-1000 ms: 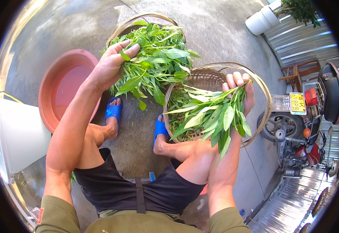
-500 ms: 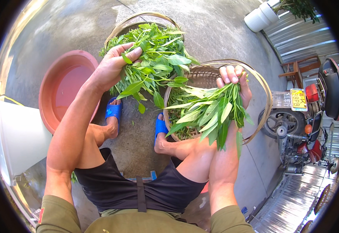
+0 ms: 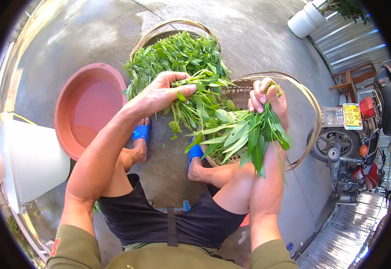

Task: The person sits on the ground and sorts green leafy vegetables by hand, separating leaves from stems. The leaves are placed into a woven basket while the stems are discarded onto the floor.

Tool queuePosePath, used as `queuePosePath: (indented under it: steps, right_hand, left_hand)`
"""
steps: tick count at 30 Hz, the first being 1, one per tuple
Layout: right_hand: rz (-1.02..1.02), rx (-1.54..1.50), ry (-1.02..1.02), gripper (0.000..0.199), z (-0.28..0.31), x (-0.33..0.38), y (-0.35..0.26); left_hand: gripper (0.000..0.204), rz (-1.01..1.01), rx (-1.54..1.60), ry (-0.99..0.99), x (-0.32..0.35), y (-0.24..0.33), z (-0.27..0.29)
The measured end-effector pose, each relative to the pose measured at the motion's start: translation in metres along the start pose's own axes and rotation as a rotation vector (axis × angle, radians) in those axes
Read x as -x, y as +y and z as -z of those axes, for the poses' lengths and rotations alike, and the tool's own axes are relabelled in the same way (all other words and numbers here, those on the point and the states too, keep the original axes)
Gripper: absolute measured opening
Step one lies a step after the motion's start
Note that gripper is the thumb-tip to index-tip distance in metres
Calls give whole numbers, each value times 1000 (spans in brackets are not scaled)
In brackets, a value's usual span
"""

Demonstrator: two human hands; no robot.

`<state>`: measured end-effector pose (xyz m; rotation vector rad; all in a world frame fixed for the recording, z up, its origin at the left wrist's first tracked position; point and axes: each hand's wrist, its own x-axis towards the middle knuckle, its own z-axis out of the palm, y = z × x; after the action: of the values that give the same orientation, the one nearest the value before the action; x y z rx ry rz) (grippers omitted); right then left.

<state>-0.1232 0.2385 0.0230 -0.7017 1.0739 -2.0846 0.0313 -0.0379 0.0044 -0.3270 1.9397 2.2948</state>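
The person squats on a wet concrete floor (image 3: 249, 36) and appears to be sorting leafy greens stem by stem. The left hand (image 3: 162, 92), in the upper middle of the frame, has its fingers (image 3: 184, 80) curled shut round a few long green stems with narrow leaves (image 3: 191, 107), which trail down from the heaped pile of loose green leafy stalks (image 3: 177, 56) in the round woven bamboo basket with a hoop handle (image 3: 173, 24) at the top centre. The right hand (image 3: 267, 96), right of centre, is closed tight on a gathered bunch of long-leaved greens (image 3: 244, 134), stalk ends up in the fist and leaves hanging down and to the left over the second woven bamboo basket (image 3: 309, 116). The two lots of greens overlap between the hands.

By the look of it, the step in hand is drawing fresh stems from the pile to add to the bunch. The next move would call for bringing the left hand's stems across to the right fist, with the stalk ends lined up, while the right grip loosens just enough to take them in without dropping the rest.

At the left lies a round reddish plastic basin holding water (image 3: 90, 112), and beside it at the far left a white plastic bucket (image 3: 29, 161). Blue sandals (image 3: 140, 133) sit between the baskets and the knees. At the right edge stands a parked motorbike (image 3: 352, 152), well apart; a white pot (image 3: 305, 20) is at the upper right. Tangled leaves between the hands could snag the stems as they cross.
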Motion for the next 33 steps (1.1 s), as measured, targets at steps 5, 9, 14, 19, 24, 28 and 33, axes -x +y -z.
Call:
queuePosePath:
  steps: [5, 9, 14, 19, 24, 28, 33]
  right_hand:
    - [-135, 461, 217, 8, -38, -3, -2]
    - [-171, 815, 134, 12, -43, -8, 5]
    - [-81, 1008, 132, 16, -46, -13, 19]
    - [36, 1094, 72, 19, -38, -14, 29]
    - [109, 1211, 111, 20, -40, -12, 31]
    - [289, 1309, 107, 22, -58, -12, 26]
    - [72, 1769, 60, 21, -65, -9, 29]
  left_hand:
    - [18, -2, 315, -79, -7, -9, 7]
    - [21, 3, 330, -89, -8, -6, 9]
    - [22, -42, 263, -92, -2, 0, 8]
    - [22, -31, 260, -92, -3, -1, 8]
    - [22, -35, 275, -123, -3, -2, 8]
    - [20, -27, 265, -123, -4, -3, 5]
    - [17, 3, 241, -110, -5, -6, 4]
